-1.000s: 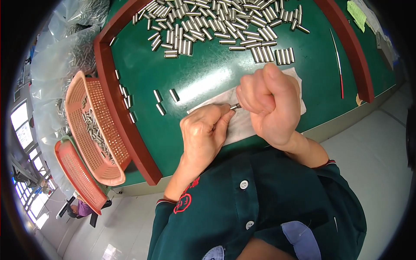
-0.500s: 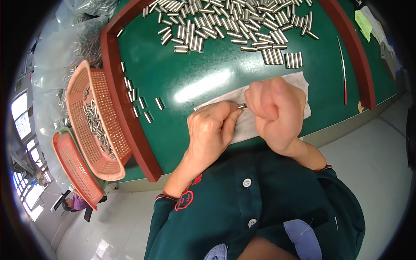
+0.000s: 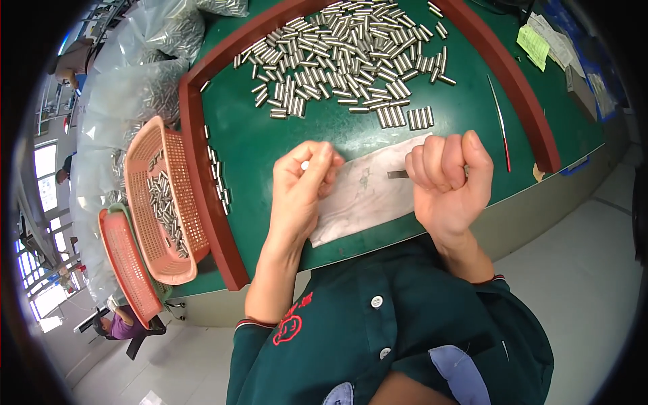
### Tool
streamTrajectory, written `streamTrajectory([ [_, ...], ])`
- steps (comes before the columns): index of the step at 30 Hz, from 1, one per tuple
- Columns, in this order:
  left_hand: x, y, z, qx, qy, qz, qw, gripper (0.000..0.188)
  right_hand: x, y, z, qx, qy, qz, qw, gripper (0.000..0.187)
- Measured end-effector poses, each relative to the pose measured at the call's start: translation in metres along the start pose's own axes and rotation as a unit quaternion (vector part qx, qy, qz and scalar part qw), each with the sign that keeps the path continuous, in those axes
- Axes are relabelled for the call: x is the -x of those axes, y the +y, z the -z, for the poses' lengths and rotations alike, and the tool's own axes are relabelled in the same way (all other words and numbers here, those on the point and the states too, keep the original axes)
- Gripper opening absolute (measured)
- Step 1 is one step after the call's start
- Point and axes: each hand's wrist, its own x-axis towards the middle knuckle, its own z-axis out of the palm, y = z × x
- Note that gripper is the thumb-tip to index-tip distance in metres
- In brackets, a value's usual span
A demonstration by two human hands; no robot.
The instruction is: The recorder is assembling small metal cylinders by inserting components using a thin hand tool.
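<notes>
My left hand point(image 3: 300, 182) is closed with its thumb over curled fingers. A small metal pin point(image 3: 305, 165) is in it, only its bright round end showing. My right hand point(image 3: 453, 179) makes a fist over the right part of a pale cloth point(image 3: 364, 189). A flat, dark metal strip point(image 3: 397, 174) sticks out of this fist toward the left; the rest of it is hidden in the fingers. The hands are apart, with the stained cloth between them. Beyond it lies a large heap of shiny metal pins point(image 3: 344, 54), and two short rows point(image 3: 420, 119) stand at its near edge.
Red-brown rails point(image 3: 214, 209) edge the green table. Several loose pins point(image 3: 216, 172) lie along the left rail. Outside it are a pink basket point(image 3: 189, 202) of pins, a second basket point(image 3: 131, 263) and clear bags point(image 3: 101, 135). A thin red-handled tool point(image 3: 505, 135) lies at right.
My hands were together over the cloth and have moved apart, the left one leftward. The dark strip now shows. The view has shifted, and loose pins now lie closer to the left rail.
</notes>
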Motion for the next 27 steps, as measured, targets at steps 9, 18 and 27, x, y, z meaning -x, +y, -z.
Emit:
streamTrajectory([
  [9,-0.048,-0.002,-0.027,-0.610,0.058,-0.212,0.762,0.013,0.002,-0.006,-0.001,0.014,0.001,-0.020,1.000,0.042],
  [18,0.009,0.003,-0.028,-0.525,-0.053,-0.142,0.838,0.009,-0.002,0.000,-0.004,0.014,0.014,-0.016,1.000,0.041],
  [27,0.016,-0.017,-0.024,-0.490,-0.012,-0.134,0.861,0.009,-0.003,0.013,-0.005,0.049,0.021,-0.043,0.998,0.041],
])
